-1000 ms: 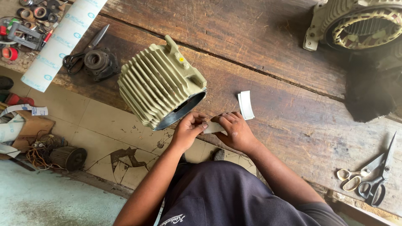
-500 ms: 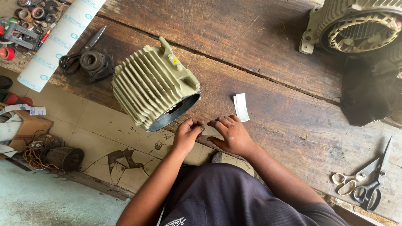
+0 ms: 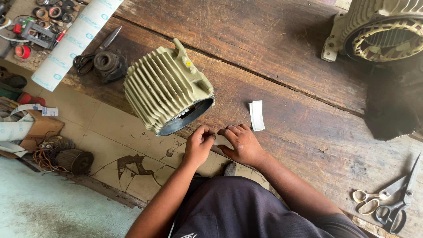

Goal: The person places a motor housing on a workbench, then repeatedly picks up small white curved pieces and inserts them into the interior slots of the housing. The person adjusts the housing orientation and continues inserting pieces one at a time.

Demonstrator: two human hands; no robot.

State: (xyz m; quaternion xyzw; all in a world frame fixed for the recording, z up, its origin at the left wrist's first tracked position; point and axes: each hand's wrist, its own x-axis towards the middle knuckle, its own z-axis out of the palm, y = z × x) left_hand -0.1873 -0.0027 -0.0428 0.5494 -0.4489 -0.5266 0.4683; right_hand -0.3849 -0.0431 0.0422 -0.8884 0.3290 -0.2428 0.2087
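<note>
Surface: a worn, scratched wooden workbench [image 3: 282, 66] seen from above, with a cracked tiled floor [image 3: 110, 132] at its near left edge.
Left hand [image 3: 198, 147]: fingers curled shut, pinching the left end of a small pale paper strip [image 3: 221, 140] at the near edge of the bench.
Right hand [image 3: 242, 144]: fingers bent over the same strip, pressing its right end.
Motor housing [image 3: 165, 90]: ribbed, pale green, lying tilted on its side just beyond the hands, open end facing them.
Folded paper piece [image 3: 257, 115]: white, flat on the wood, just right of the housing.
Scissors [image 3: 387, 205]: two pairs, near right.
Second motor [image 3: 379, 31]: far right, windings showing.
Paper roll [image 3: 75, 39]: white, far left.
</note>
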